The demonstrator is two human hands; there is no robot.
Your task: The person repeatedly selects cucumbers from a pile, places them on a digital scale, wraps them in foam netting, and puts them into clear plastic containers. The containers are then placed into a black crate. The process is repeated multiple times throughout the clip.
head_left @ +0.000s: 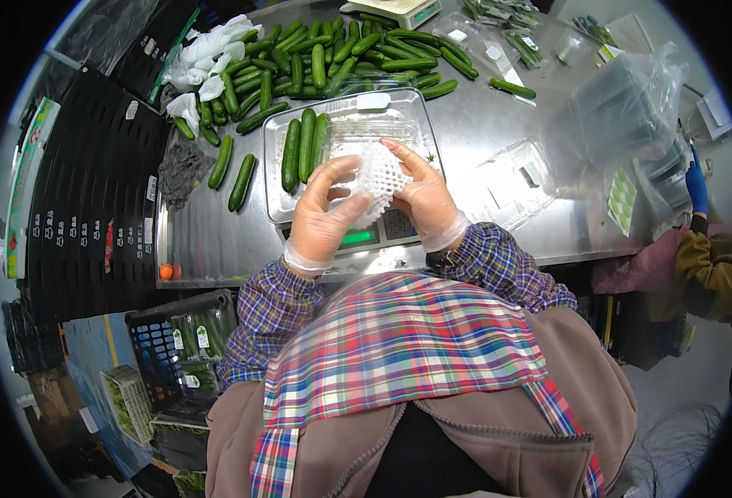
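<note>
A white foam mesh sleeve (pixel 380 176) is held between my two hands, in front of my apron. My left hand (pixel 323 212), in a clear glove, has its fingers curled round the sleeve's left side. My right hand (pixel 429 202), gloved the same way, pinches its right side. Whether anything is inside the sleeve, I cannot tell. Below them stands a scale with a metal pan (pixel 276 133) and a lit green display (pixel 358 237). Three cucumbers (pixel 306 145) lie side by side on the pan's left, next to a clear plastic tray (pixel 366 131).
A heap of cucumbers (pixel 316 62) covers the table's far side, with white foam sleeves (pixel 217 50) at its left. Two loose cucumbers (pixel 241 183) and a grey cloth (pixel 185 173) lie left. Clear trays (pixel 519 178) sit right. A co-worker's blue-gloved hand (pixel 697 184) shows far right.
</note>
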